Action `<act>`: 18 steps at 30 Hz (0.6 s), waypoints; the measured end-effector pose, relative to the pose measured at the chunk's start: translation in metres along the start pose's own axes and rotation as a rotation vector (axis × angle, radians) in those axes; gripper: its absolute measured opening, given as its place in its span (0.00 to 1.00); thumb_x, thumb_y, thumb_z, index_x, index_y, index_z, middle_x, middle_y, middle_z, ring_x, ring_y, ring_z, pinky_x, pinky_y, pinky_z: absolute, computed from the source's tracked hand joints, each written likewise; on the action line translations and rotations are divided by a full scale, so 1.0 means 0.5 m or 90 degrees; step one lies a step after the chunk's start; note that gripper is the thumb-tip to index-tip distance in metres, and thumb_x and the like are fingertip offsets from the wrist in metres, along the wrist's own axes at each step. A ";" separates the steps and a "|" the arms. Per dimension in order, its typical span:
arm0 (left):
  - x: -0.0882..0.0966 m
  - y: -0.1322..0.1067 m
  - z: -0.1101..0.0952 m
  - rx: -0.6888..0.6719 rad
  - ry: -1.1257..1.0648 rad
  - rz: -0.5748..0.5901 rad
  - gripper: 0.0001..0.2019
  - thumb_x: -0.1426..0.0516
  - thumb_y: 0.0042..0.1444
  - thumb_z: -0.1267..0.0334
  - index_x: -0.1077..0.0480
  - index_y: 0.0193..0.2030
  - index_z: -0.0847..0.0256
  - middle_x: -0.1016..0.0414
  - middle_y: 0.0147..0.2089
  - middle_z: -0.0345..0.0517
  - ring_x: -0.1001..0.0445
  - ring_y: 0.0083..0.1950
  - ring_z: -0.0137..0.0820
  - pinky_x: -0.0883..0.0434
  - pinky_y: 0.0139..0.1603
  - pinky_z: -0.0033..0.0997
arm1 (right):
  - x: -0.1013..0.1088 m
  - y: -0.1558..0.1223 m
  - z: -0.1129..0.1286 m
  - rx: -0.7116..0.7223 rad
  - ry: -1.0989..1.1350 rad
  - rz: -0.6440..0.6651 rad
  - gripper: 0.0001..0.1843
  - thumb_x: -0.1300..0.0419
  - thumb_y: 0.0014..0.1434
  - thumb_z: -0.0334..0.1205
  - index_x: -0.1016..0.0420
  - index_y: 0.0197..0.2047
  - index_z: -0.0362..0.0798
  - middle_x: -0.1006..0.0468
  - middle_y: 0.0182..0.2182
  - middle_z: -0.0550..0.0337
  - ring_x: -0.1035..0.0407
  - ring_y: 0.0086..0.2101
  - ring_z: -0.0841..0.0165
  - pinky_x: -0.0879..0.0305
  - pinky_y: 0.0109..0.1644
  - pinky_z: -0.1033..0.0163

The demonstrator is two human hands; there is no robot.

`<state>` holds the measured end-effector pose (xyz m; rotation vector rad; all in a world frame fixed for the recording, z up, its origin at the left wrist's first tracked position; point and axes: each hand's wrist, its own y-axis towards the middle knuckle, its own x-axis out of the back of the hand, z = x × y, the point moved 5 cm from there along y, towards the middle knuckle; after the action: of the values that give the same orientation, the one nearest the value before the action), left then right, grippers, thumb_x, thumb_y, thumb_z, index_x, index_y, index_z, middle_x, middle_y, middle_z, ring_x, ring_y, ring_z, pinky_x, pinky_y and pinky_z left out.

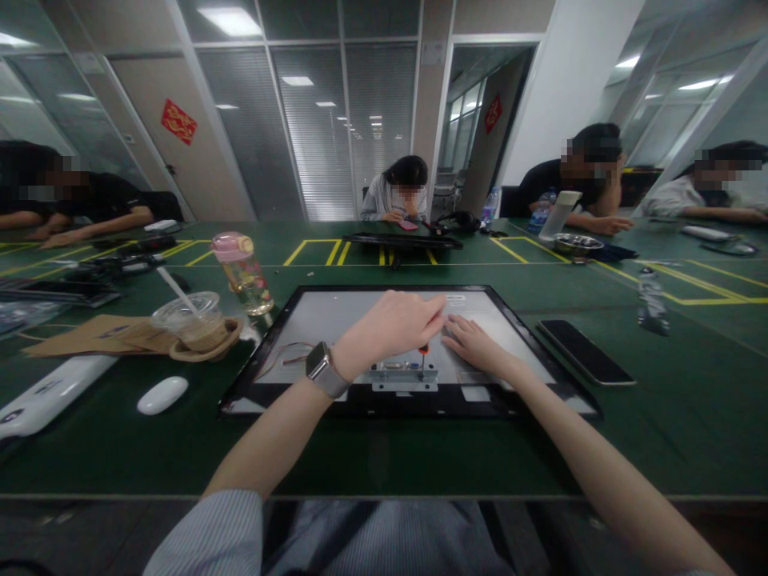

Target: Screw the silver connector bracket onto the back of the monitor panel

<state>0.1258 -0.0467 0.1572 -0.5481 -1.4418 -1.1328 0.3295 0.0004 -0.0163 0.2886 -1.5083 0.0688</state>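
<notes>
A black-framed monitor panel lies face down on the green table in front of me, its grey metal back showing. My left hand, with a watch on the wrist, is closed over the top of a small screwdriver with a red-and-black handle. The screwdriver stands upright, and its tip rests on a silver connector bracket at the panel's near edge. My right hand lies flat on the metal back just right of the screwdriver, fingers stretched out and holding nothing.
A black phone lies to the right of the panel. To the left are a white mouse, a plastic cup with a straw and a pink-lidded bottle. Another panel lies farther back. Several people sit around the table.
</notes>
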 end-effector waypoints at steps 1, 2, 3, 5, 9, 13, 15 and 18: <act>0.002 0.000 -0.001 -0.001 0.004 0.004 0.12 0.53 0.70 0.60 0.32 0.41 0.61 0.26 0.29 0.42 0.29 0.28 0.32 0.45 0.28 0.31 | -0.001 0.000 0.000 0.002 0.000 0.001 0.30 0.55 0.71 0.49 0.38 0.70 0.44 0.36 0.69 0.39 0.42 0.68 0.49 0.43 0.68 0.42; 0.004 -0.001 -0.002 -0.003 0.004 0.005 0.13 0.53 0.70 0.60 0.32 0.39 0.61 0.25 0.30 0.43 0.29 0.29 0.32 0.44 0.28 0.31 | -0.001 -0.001 0.000 0.002 0.001 0.002 0.30 0.55 0.71 0.49 0.38 0.70 0.44 0.37 0.69 0.39 0.42 0.68 0.49 0.43 0.68 0.42; 0.007 -0.002 -0.004 -0.006 0.003 0.003 0.13 0.53 0.69 0.61 0.32 0.38 0.61 0.24 0.32 0.44 0.28 0.30 0.32 0.43 0.29 0.31 | -0.001 -0.001 0.000 0.001 0.002 0.002 0.30 0.55 0.71 0.49 0.38 0.70 0.44 0.37 0.69 0.39 0.42 0.68 0.49 0.44 0.69 0.42; 0.012 -0.002 -0.006 -0.014 -0.004 -0.007 0.12 0.54 0.68 0.63 0.32 0.38 0.62 0.23 0.37 0.46 0.28 0.33 0.32 0.41 0.30 0.31 | -0.002 -0.001 0.000 -0.002 0.002 0.003 0.30 0.56 0.72 0.50 0.39 0.70 0.44 0.38 0.70 0.39 0.42 0.68 0.49 0.45 0.69 0.43; 0.011 -0.001 -0.005 -0.018 -0.018 -0.014 0.10 0.53 0.67 0.67 0.32 0.41 0.63 0.23 0.37 0.46 0.27 0.33 0.32 0.40 0.31 0.31 | -0.001 -0.001 0.001 -0.003 0.001 0.000 0.31 0.55 0.72 0.50 0.39 0.71 0.43 0.37 0.69 0.39 0.42 0.68 0.50 0.45 0.69 0.43; -0.001 0.004 0.003 0.009 0.000 0.002 0.09 0.51 0.69 0.63 0.32 0.46 0.63 0.24 0.30 0.42 0.26 0.29 0.32 0.42 0.28 0.31 | -0.001 0.000 0.000 -0.002 -0.005 0.004 0.31 0.55 0.72 0.49 0.39 0.71 0.43 0.37 0.69 0.38 0.42 0.68 0.49 0.44 0.69 0.44; -0.005 0.007 0.005 0.016 0.017 0.012 0.12 0.50 0.71 0.58 0.30 0.44 0.62 0.25 0.27 0.43 0.26 0.28 0.33 0.43 0.27 0.31 | -0.001 0.000 0.000 -0.001 -0.006 0.005 0.30 0.55 0.72 0.49 0.39 0.70 0.43 0.37 0.69 0.38 0.41 0.67 0.49 0.43 0.68 0.43; -0.003 0.007 0.004 0.017 0.037 0.014 0.19 0.51 0.71 0.53 0.28 0.36 0.62 0.25 0.26 0.46 0.26 0.28 0.35 0.43 0.28 0.31 | -0.001 0.000 0.001 0.004 -0.005 -0.001 0.29 0.54 0.72 0.48 0.37 0.69 0.43 0.36 0.68 0.38 0.41 0.67 0.50 0.42 0.68 0.43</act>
<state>0.1283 -0.0430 0.1570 -0.5064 -1.3955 -1.1020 0.3290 0.0004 -0.0168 0.2952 -1.5154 0.0718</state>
